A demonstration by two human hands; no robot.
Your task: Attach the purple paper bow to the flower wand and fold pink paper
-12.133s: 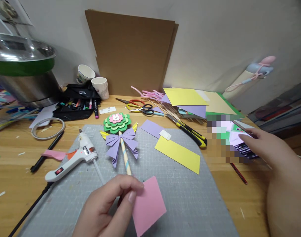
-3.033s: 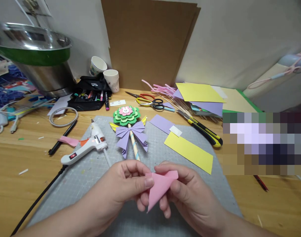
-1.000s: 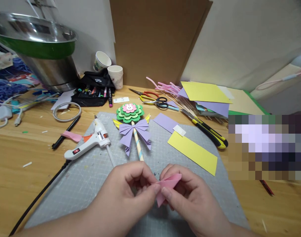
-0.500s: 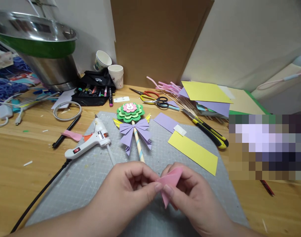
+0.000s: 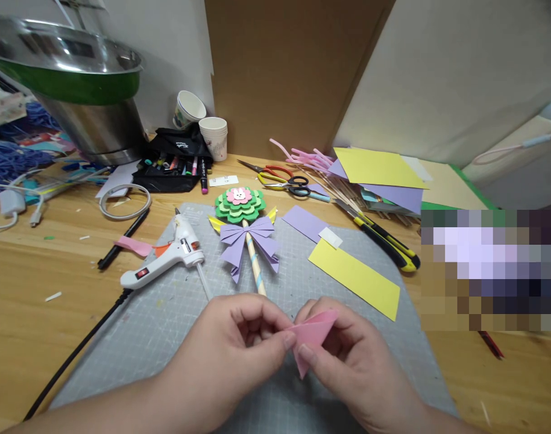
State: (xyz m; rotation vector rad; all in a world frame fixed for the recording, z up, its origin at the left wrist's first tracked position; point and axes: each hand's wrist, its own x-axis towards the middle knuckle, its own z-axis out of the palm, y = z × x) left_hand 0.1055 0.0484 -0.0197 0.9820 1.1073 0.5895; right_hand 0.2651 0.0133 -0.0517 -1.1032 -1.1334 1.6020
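A folded piece of pink paper is held between both hands above the grey cutting mat. My left hand pinches its left corner between thumb and forefinger. My right hand grips the right part, with the thumb pressed on the front fold and the fingers behind it. Just beyond the hands lies a paper flower, green with a pink rabbit centre. A purple paper bow sits on its striped stick.
Left of the flower lies a white glue gun with a black cord. To the right are a yellow paper strip, a purple strip and a utility knife. Scissors, paper cups and a pen pouch stand behind.
The right thumb has shifted slightly down along the pink paper, and the paper's folded face shows a little wider. Both hands keep their hold; the view has moved slightly.
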